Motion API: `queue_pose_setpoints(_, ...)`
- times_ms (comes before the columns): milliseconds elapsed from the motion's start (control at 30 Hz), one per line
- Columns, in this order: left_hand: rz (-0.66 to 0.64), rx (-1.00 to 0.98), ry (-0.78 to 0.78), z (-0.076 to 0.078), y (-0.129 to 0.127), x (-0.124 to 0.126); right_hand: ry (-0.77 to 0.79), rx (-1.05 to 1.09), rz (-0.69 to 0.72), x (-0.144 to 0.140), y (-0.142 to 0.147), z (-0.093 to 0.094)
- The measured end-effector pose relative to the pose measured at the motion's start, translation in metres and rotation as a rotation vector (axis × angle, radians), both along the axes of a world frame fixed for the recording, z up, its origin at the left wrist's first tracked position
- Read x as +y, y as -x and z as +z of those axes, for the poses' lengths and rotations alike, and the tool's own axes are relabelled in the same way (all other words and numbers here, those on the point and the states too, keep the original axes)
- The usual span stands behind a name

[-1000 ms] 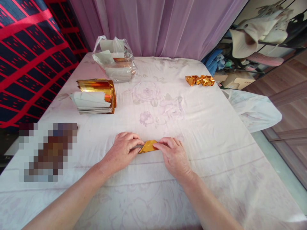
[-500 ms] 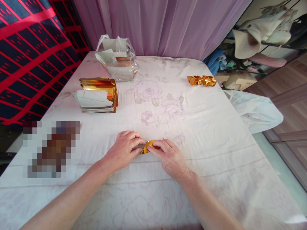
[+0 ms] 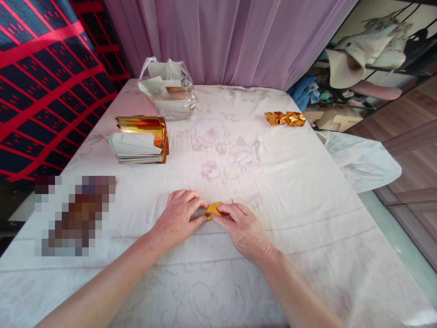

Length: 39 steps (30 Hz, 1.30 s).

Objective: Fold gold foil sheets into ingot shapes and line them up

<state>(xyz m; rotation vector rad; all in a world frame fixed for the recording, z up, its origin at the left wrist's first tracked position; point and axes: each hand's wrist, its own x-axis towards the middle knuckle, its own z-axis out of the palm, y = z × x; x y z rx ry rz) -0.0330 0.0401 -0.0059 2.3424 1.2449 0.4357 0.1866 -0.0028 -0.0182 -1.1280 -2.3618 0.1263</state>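
Observation:
A small folded piece of gold foil paper [image 3: 214, 209] lies between my two hands near the middle front of the cloth. My right hand [image 3: 246, 230] pinches its right side between thumb and fingers, and a thin gold tip pokes up behind those fingers. With thumb and fingertips, my left hand [image 3: 177, 216] grips the paper's left end; the fingers curve around a gap. To the far right, a row of folded gold foil pieces [image 3: 285, 119] sits on the cloth. A stack of gold foil sheets with white backs [image 3: 138, 148] rests at the left.
Behind the stack stands a clear plastic bag [image 3: 174, 98] with more sheets. A blurred-out patch [image 3: 78, 214] covers something at the left. The floral tablecloth [image 3: 211, 282] spans the surface, a purple curtain [image 3: 221, 41] hangs behind, and a cluttered shelf [image 3: 358, 82] is at the right.
The gold paper's left end now looks wider and blunter than the earlier slanted point. Both hands stay around it with only slight finger shifts. The whole view has tilted a little.

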Motion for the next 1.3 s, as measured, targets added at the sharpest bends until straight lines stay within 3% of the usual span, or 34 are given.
queue_pose_setpoints(233,0.014,-0.013,0.021,0.004,0.0,0.0,0.06,-0.022,-0.017,-0.007,0.0,-0.002)
queue_pose_setpoints(467,0.006,-0.011,0.022,0.004,-0.001,-0.001,0.017,-0.012,-0.018,-0.007,-0.003,-0.003)
queue_pose_setpoints(1067,-0.031,0.014,-0.019,0.005,-0.001,-0.002,0.021,-0.168,-0.279,-0.022,-0.036,-0.004)
queue_pose_setpoints(1167,-0.039,0.04,-0.105,0.004,-0.002,-0.007,0.017,-0.179,-0.291,-0.021,-0.036,-0.005)
queue_pose_setpoints(1300,-0.105,0.117,-0.346,0.004,-0.01,-0.019,-0.003,-0.193,-0.299,-0.021,-0.034,-0.004)
